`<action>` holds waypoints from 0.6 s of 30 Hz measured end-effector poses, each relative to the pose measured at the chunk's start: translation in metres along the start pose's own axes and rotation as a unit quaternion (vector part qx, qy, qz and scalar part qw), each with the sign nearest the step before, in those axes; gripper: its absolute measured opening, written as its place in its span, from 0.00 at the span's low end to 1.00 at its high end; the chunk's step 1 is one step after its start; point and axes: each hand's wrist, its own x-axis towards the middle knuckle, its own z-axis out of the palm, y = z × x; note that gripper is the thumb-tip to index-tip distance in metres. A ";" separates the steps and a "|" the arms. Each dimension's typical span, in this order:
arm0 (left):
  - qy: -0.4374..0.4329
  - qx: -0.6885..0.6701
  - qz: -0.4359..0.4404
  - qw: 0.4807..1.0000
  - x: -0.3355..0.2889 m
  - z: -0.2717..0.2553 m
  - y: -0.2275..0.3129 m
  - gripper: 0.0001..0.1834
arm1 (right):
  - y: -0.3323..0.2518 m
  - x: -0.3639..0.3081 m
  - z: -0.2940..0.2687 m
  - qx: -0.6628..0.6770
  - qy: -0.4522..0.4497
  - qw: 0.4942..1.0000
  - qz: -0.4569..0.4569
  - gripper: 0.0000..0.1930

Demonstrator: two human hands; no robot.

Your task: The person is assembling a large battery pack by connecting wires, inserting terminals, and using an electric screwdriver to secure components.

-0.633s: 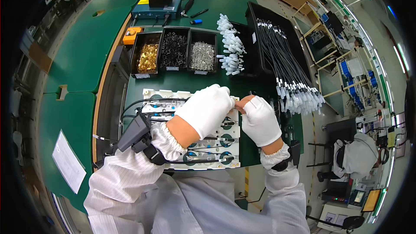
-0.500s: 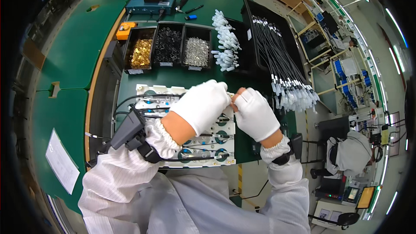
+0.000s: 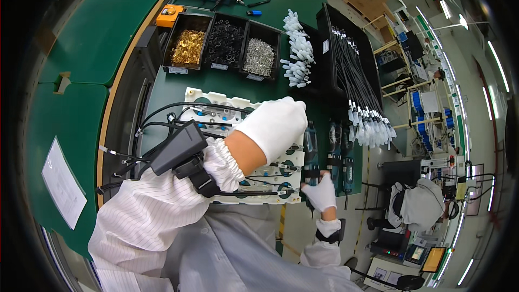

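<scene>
my right hand (image 3: 322, 193) curls round a screwdriver (image 3: 311, 157); my left hand's (image 3: 277, 127) fingers i can't tell. bins (image 3: 231, 68) hold gold, black, silver bits (image 3: 188, 47).

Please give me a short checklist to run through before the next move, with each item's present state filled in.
1. Right hand at the leftmost screwdriver: ok, at its near end.
2. Firm grip on that screwdriver: cannot tell.
3. Left hand over the white board: ok.
4. Anything held in the left hand: cannot tell, fingertips hidden.
5. Gold parts, black parts and silver parts stocked: ok.
</scene>
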 end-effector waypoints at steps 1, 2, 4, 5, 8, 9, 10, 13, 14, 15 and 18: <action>-0.001 0.001 -0.002 1.000 -0.001 0.001 0.000 0.04 | 0.015 -0.004 -0.002 0.141 -0.107 0.984 -0.014 0.20; 0.003 -0.003 -0.007 1.000 -0.001 0.001 0.000 0.04 | 0.030 -0.007 -0.002 0.265 -0.205 0.942 0.010 0.21; 0.003 -0.012 -0.007 1.000 0.004 0.006 0.003 0.04 | 0.045 -0.021 -0.014 0.372 -0.264 0.889 0.040 0.27; -0.005 -0.013 -0.020 1.000 0.002 0.000 0.005 0.04 | 0.029 -0.029 -0.022 0.412 -0.250 0.876 0.017 0.36; -0.006 -0.007 0.017 1.000 0.006 0.008 0.002 0.03 | -0.008 -0.038 -0.052 0.595 -0.165 0.778 -0.120 0.35; 0.000 -0.006 0.003 1.000 0.005 0.007 0.003 0.03 | -0.011 -0.027 -0.059 0.632 -0.125 0.739 -0.196 0.29; 0.006 -0.006 -0.011 1.000 0.004 0.006 0.004 0.04 | -0.018 -0.013 -0.065 0.662 -0.084 0.694 -0.271 0.26; 0.015 -0.006 -0.014 1.000 0.000 0.008 -0.001 0.04 | -0.099 0.013 -0.099 0.732 -0.044 0.563 -0.382 0.36; 0.016 0.000 -0.015 1.000 -0.001 0.005 -0.002 0.04 | -0.109 0.027 -0.102 0.721 -0.014 0.538 -0.437 0.38; 0.015 0.000 0.002 1.000 0.001 0.008 -0.002 0.05 | -0.130 0.034 -0.105 0.714 0.043 0.525 -0.461 0.37; 0.013 -0.014 -0.002 1.000 0.002 0.005 -0.001 0.06 | -0.154 0.064 -0.093 0.712 0.112 0.517 -0.462 0.47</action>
